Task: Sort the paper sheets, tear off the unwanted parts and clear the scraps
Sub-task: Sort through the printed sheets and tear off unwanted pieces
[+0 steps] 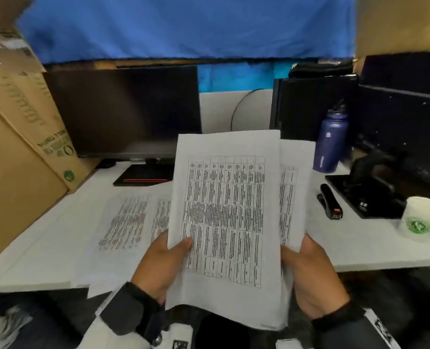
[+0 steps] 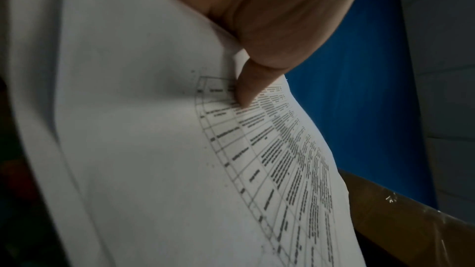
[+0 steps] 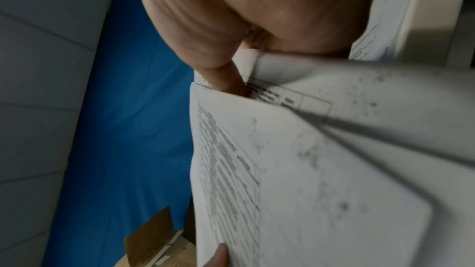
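Here, sheets (image 1: 224, 217) between both hands (upright)

Front sheet (image 1: 224, 217) is white with a dense printed table, held upright above the desk edge, with a second table sheet (image 1: 294, 192) fanned out just behind it on the right. More printed sheets (image 1: 131, 222), some with reddish marks, lie flat on the desk, partly overlapped.

Left hand (image 2: 290, 13), thumb on a printed table sheet (image 2: 159, 149); blue cloth (image 2: 359, 88) behind.
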`<state>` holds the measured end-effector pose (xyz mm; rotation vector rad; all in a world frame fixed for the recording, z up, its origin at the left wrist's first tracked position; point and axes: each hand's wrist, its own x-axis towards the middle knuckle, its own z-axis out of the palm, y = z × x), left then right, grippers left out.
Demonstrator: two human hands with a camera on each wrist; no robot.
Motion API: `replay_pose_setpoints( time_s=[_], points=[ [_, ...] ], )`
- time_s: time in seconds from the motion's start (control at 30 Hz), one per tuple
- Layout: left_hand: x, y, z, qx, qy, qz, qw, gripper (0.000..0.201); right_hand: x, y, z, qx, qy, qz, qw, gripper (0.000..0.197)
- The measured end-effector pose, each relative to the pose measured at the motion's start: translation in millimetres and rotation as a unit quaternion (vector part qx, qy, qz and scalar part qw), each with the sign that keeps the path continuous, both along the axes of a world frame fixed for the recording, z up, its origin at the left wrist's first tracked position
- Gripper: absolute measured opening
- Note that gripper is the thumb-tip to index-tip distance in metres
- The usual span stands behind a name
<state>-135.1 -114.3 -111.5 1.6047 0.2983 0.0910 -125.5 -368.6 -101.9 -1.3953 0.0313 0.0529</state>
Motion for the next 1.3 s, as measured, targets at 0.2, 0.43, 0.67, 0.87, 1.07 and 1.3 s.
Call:
replay_pose_setpoints(
  time_s=[0.2, 0.43, 0.67, 0.87, 1.07, 1.3],
  points=[
    [5, -11, 4, 0.032, -0.028, 0.025, 0.999, 0.015, 4, 8, 9, 0.007, -0.021, -0.042, 0.999, 0.019],
    [16, -14, 40, -0.015, -0.155, 0.053, 0.986, 0.032, 24, 25, 49, -0.108, -0.16, -0.094, 0.977, 0.032],
    [20, -8, 37, 0.025, -0.15, 0.023, 0.988, 0.049, 31, 34, 44, -0.118, -0.171, -0.115, 0.971, 0.043],
    [14, -9, 12, -0.035, -0.129, 0.044, 0.99, 0.036, 33, 40, 20, -0.093, -0.139, -0.118, 0.979, 0.048],
    [9, -18, 21, -0.053, -0.178, 0.099, 0.978, 0.025, 34, 39, 27, -0.076, -0.146, -0.105, 0.981, 0.033],
    [15, -21, 35, 0.044, -0.235, 0.134, 0.962, 0.018, 44, 38, 35, -0.074, -0.176, -0.122, 0.974, 0.03]
  ],
)
